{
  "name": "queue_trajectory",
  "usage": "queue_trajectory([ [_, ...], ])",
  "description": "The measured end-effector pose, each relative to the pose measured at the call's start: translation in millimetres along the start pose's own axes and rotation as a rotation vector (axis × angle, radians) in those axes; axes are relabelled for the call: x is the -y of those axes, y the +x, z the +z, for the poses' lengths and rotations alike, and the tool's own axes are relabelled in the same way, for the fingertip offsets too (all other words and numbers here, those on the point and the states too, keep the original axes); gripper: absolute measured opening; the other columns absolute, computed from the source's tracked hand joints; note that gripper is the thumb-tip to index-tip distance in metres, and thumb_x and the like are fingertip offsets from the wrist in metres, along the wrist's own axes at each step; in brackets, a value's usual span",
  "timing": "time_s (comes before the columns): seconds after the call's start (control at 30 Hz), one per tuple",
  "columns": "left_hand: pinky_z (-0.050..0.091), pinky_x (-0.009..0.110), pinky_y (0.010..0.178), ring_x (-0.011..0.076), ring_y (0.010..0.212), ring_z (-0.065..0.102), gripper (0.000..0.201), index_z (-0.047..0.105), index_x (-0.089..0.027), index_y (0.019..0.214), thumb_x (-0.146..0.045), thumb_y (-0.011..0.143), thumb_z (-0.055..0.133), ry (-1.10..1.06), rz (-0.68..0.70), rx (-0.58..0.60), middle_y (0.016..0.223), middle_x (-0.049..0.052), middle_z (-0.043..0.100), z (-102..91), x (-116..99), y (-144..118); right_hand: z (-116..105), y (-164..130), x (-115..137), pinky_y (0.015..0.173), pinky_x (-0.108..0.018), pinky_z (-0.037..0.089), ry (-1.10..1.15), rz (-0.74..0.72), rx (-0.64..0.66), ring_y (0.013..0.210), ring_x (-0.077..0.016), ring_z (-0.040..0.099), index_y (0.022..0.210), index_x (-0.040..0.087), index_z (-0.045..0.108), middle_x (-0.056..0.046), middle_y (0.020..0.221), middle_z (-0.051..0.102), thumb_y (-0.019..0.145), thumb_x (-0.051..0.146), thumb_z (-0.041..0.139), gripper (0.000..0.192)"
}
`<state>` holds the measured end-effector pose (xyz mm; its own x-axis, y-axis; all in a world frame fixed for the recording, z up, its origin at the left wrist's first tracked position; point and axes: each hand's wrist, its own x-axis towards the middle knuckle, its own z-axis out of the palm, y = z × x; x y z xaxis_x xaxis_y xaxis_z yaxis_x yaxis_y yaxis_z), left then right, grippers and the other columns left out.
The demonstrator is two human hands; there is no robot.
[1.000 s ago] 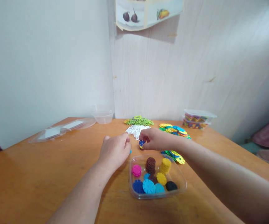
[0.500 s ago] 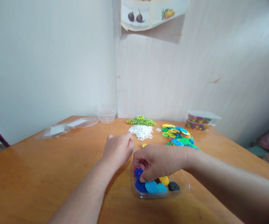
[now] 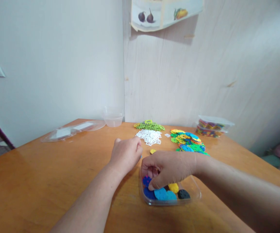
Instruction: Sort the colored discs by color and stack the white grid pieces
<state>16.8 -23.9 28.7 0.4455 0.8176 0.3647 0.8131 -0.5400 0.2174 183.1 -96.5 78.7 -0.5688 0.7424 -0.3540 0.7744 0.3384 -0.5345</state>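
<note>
My right hand (image 3: 169, 168) reaches into a clear plastic tray (image 3: 196, 194) on the wooden table, its fingertips pinched on a dark blue toothed disc (image 3: 146, 180). Around it in the tray lie light blue (image 3: 160, 193), yellow (image 3: 173, 187) and black (image 3: 183, 194) discs; the rest is hidden under the hand. My left hand (image 3: 126, 155) rests as a loose fist on the table just left of the tray. A sliver of a light-blue disc (image 3: 141, 156) shows under its fingers.
Behind the tray lie a loose yellow disc (image 3: 152, 151), a heap of white lattice pieces (image 3: 149, 137), a green pile (image 3: 149, 125) and a spread of multicoloured discs (image 3: 187, 142). A lidded box (image 3: 214, 124) stands far right, a clear cup (image 3: 113, 117) and clear lid (image 3: 69, 131) far left.
My right hand came back from the table behind the tray with the dark blue disc and lowered into the tray. My left hand stayed in place.
</note>
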Motion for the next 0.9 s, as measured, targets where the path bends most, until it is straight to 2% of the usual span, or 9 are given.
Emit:
queue_trajectory([
  [0.17, 0.03, 0.032, 0.073, 0.0185, 0.069, 0.059, 0.019, 0.062, -0.025, 0.087, -0.026, 0.087, 0.043, 0.003, 0.018, -0.011, 0.077, 0.0, 0.07, -0.2, -0.2, -0.2, 2.0, 0.0, -1.1, 0.053, -0.018, 0.044, 0.027, 0.001, -0.007, 0.07, -0.0122, 0.06, 0.105, 0.021, 0.065, 0.0, 0.086, 0.066, 0.076, 0.042, 0.067, 0.036],
  [0.37, 0.03, 0.032, 0.073, 0.0187, 0.069, 0.059, 0.019, 0.063, -0.026, 0.087, -0.027, 0.087, 0.044, 0.009, 0.021, -0.019, 0.076, 0.0, 0.07, -0.2, 0.2, -0.6, 4.0, 0.7, -4.2, 0.051, -0.017, 0.041, 0.055, -0.027, -0.044, 0.067, -0.0108, 0.058, 0.1, 0.02, 0.065, 0.0, 0.083, 0.066, 0.078, 0.023, 0.058, 0.024],
  [0.53, 0.03, 0.032, 0.073, 0.0182, 0.069, 0.059, 0.019, 0.062, -0.025, 0.086, -0.026, 0.086, 0.043, 0.005, 0.011, -0.019, 0.076, 0.0, 0.071, 0.6, 0.3, -0.4, 5.7, 2.5, -7.3, 0.052, -0.017, 0.043, 0.149, -0.011, 0.004, 0.067, -0.0108, 0.058, 0.106, 0.021, 0.063, 0.001, 0.084, 0.067, 0.076, 0.02, 0.057, 0.03],
  [0.73, 0.03, 0.031, 0.073, 0.0187, 0.072, 0.06, 0.019, 0.062, -0.025, 0.085, -0.027, 0.087, 0.043, 0.011, -0.006, 0.007, 0.078, 0.001, 0.071, -3.9, -3.4, -0.9, 8.0, 3.6, -4.1, 0.053, -0.016, 0.043, 0.162, 0.04, -0.06, 0.069, -0.0107, 0.06, 0.101, 0.02, 0.062, -0.001, 0.086, 0.068, 0.078, 0.017, 0.05, 0.027],
  [0.9, 0.03, 0.032, 0.073, 0.0188, 0.071, 0.06, 0.019, 0.062, -0.025, 0.084, -0.027, 0.087, 0.044, 0.014, -0.005, -0.003, 0.076, 0.0, 0.071, -4.4, -3.4, -0.7, 8.0, -0.7, -3.3, 0.056, -0.018, 0.047, 0.285, 0.051, -0.037, 0.072, -0.0122, 0.063, 0.105, 0.021, 0.058, -0.001, 0.086, 0.069, 0.079, 0.015, 0.048, 0.028],
])
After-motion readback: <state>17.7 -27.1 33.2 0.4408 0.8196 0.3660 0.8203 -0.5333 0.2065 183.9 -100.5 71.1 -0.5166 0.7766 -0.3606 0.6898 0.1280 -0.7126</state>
